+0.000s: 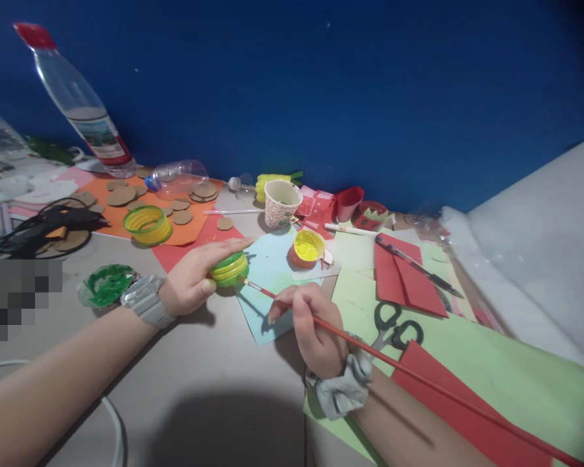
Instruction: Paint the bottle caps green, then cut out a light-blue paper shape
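My left hand (194, 275) is closed round a small ribbed ring painted green and yellow (230, 269), lying over the grey tabletop beside a light blue sheet (267, 259). Between the fingers of my right hand (316, 324) is a long red paintbrush (370, 350). Its tip meets or nearly meets the near side of the painted ring. A small cup of yellow paint (307, 248) stands beyond my right hand. Left of my watch-wearing wrist sits a dish of green paint (108, 285).
Another green-yellow ring (148, 225) and several cardboard discs (121, 196) lie on orange paper. A paper cup (282, 202) stands at the back, a tall bottle (87, 110) at left. Black scissors (396, 324), a pen (418, 267) and red paper (406, 275) lie at right.
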`<action>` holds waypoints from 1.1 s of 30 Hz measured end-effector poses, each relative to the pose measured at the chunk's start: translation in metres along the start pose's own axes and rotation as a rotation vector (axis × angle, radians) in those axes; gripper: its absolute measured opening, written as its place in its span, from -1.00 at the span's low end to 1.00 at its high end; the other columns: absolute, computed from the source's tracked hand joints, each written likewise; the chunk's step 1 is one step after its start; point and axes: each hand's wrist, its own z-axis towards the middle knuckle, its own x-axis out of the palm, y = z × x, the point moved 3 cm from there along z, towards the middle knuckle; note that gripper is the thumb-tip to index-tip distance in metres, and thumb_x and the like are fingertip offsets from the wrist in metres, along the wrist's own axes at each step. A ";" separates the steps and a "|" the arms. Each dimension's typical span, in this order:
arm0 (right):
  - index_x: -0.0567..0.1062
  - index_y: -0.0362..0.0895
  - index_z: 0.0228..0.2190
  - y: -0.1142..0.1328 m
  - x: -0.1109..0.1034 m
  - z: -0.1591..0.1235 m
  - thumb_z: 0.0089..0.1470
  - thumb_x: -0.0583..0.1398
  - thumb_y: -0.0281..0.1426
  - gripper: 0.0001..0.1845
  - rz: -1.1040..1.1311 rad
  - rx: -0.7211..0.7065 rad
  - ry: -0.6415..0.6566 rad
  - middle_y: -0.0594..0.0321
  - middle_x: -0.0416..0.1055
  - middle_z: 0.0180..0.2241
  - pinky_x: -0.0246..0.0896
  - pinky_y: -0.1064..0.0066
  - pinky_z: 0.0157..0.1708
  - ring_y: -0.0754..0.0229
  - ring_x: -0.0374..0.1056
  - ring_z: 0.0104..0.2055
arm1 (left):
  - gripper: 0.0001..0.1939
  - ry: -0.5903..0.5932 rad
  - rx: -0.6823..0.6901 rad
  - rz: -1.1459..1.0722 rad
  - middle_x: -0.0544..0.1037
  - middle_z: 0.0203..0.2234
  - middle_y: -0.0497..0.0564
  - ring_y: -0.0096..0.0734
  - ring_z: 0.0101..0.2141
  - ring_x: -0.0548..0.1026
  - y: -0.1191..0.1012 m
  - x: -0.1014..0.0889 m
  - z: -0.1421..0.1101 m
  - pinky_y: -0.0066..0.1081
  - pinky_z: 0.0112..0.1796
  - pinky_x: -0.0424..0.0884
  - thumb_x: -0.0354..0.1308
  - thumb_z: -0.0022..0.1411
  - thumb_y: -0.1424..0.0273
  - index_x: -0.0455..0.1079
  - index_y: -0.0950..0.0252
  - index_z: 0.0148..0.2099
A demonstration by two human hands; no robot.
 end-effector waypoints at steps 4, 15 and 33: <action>0.36 -0.06 -0.37 -0.001 -0.002 0.000 0.32 -0.02 -0.36 -0.76 -0.028 0.036 -0.076 0.35 0.41 -0.47 0.27 0.40 -0.35 0.28 0.38 -0.42 | -0.12 0.000 -0.027 -0.007 0.32 0.21 0.19 0.12 0.15 0.31 0.001 0.000 -0.001 0.03 0.13 0.19 -0.20 0.17 -0.23 0.21 0.28 0.28; 0.35 -0.07 -0.38 0.000 -0.002 0.001 0.32 -0.03 -0.32 -0.74 -0.018 0.003 -0.078 0.33 0.39 -0.50 0.28 0.38 -0.37 0.25 0.36 -0.45 | -0.11 0.004 -0.007 0.010 0.32 0.20 0.23 0.13 0.15 0.31 -0.001 0.000 0.001 0.01 0.12 0.20 -0.20 0.17 -0.23 0.21 0.32 0.28; 0.35 -0.07 -0.39 -0.002 -0.003 0.004 0.33 -0.04 -0.31 -0.72 0.017 0.048 -0.083 0.34 0.39 -0.50 0.28 0.40 -0.41 0.28 0.36 -0.47 | -0.14 0.009 0.007 0.026 0.33 0.19 0.22 0.15 0.14 0.32 -0.003 0.000 0.002 0.03 0.11 0.23 -0.19 0.19 -0.21 0.20 0.31 0.29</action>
